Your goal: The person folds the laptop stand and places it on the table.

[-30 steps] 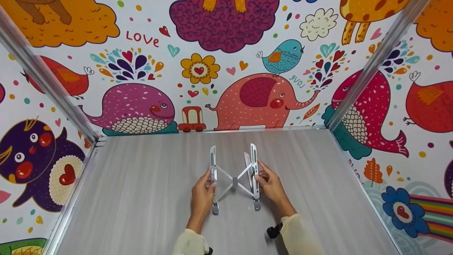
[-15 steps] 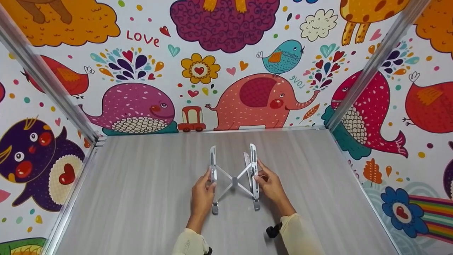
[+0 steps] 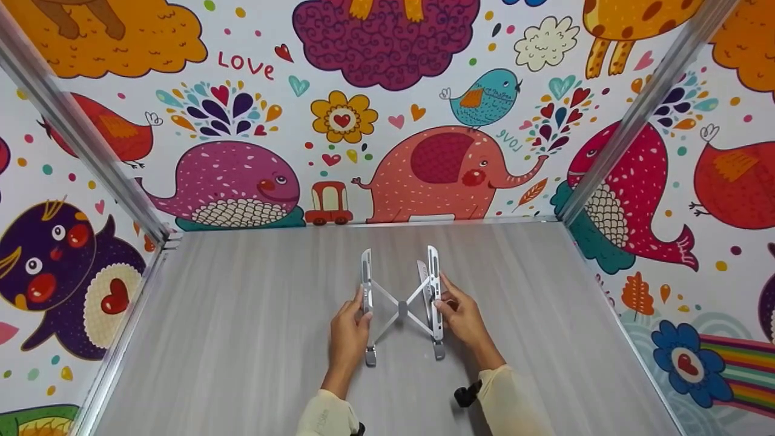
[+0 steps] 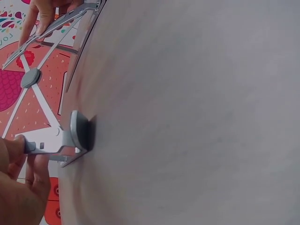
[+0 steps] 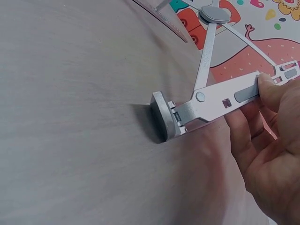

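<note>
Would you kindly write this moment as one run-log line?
left grip: holds left rail | right grip: holds right rail | X-braced stand: spread open | table: beneath

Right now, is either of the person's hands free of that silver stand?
No, the left hand and the right hand each grip one side of the silver stand.

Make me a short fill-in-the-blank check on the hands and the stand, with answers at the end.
1. The left hand holds one rail of the stand; the opposite rail is held by the ____ hand.
2. The thin struts cross in the shape of the letter ____.
3. On the back wall, the printed animal with a trunk is an ____.

Missing words: right; X; elephant.
</note>
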`<state>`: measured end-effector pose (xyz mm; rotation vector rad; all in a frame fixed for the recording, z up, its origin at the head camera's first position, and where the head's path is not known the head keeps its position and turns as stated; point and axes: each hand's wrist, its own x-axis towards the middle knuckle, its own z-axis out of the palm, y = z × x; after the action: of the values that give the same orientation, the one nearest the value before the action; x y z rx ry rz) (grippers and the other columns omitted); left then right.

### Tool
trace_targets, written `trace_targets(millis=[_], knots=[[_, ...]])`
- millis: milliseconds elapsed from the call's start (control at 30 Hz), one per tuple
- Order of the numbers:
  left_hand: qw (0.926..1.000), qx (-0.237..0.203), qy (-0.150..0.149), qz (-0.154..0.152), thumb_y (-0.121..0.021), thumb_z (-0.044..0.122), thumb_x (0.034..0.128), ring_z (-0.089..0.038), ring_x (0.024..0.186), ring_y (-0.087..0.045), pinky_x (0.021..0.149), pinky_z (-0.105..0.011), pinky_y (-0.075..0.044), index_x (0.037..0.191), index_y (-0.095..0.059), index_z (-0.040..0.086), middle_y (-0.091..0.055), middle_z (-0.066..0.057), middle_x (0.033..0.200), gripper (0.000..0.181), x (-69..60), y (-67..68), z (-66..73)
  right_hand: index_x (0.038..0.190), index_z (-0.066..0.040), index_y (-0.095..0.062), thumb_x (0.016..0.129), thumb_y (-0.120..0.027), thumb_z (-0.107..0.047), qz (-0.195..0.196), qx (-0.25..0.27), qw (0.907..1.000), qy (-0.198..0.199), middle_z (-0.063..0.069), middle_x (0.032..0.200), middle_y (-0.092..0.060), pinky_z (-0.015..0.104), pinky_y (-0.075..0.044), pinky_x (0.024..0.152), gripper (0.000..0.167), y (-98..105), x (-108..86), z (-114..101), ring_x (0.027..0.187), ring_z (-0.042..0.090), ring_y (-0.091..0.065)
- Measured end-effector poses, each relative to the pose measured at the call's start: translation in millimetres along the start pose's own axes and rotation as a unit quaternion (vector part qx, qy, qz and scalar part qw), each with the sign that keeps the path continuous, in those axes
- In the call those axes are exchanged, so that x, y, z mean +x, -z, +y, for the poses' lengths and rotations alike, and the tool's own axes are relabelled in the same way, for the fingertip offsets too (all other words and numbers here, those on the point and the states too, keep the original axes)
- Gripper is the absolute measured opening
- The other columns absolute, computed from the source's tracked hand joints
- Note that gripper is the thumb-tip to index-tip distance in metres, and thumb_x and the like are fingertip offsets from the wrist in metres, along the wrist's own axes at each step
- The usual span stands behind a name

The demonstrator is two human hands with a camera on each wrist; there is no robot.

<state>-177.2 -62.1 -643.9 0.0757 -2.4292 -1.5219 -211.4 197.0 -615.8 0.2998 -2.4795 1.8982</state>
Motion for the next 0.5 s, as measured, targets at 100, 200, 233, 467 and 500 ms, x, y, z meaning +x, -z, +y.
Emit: trace_targets(millis=[100,200,233,467,500], knots=[[1.0,-0.007,0.003,-0.001,-0.072,0.002,0.0917,-0.01,0.07,-0.049,0.061,-0.023,-0.044,0.151,-0.051,0.019,-0.067,-0.001,0.1,0.065,-1.0,-1.5,1.3,0.154,-0.005,-0.043,0.095,-0.063,0.007,0.002,-0.003,1.0,0.004,0.021,0.097,-0.064,0.059,-0.055,0.056,0.063,0,0.2,0,0.075,0.027,-0.06],[0.9999,-0.015,-0.003,0.005,-0.073,0.0,0.0906,-0.009,0.07,-0.049,0.062,-0.023,-0.044,0.15,-0.052,0.017,-0.067,-0.002,0.1,0.065,-1.4,-3.4,2.1,0.153,-0.005,-0.044,0.094,-0.063,0.008,0.006,-0.007,0.9999,0.008,0.021,0.096,-0.064,0.056,-0.055,0.054,0.063,-1,0.5,0,0.075,0.027,-0.06],[0.9999,-0.014,-0.004,0.007,-0.073,-0.001,0.0902,-0.009,0.07,-0.049,0.062,-0.023,-0.044,0.15,-0.052,0.016,-0.066,-0.002,0.099,0.065,-1.6,-3.9,2.6,0.153,-0.005,-0.045,0.094,-0.063,0.008,0.008,-0.008,0.9999,0.007,0.021,0.096,-0.064,0.056,-0.055,0.054,0.063,-1,0.5,-1,0.075,0.027,-0.06],[0.9998,-0.009,-0.012,0.016,-0.074,-0.002,0.0882,-0.008,0.068,-0.046,0.06,-0.023,-0.042,0.149,-0.054,0.015,-0.066,-0.002,0.098,0.066,-3.2,-10.3,4.5,0.154,-0.008,-0.044,0.095,-0.063,0.006,0.004,-0.002,1.0,-0.007,0.019,0.097,-0.063,0.054,-0.056,0.055,0.063,-2,0.5,-1,0.078,0.029,-0.059],[0.9997,-0.01,-0.014,0.017,-0.074,-0.003,0.0881,-0.008,0.068,-0.046,0.06,-0.023,-0.042,0.149,-0.054,0.015,-0.067,-0.002,0.099,0.066,-3.3,-11.4,4.3,0.154,-0.008,-0.044,0.095,-0.063,0.006,0.003,-0.002,1.0,-0.007,0.02,0.098,-0.062,0.054,-0.056,0.055,0.063,-3,0.6,-1,0.078,0.029,-0.059]])
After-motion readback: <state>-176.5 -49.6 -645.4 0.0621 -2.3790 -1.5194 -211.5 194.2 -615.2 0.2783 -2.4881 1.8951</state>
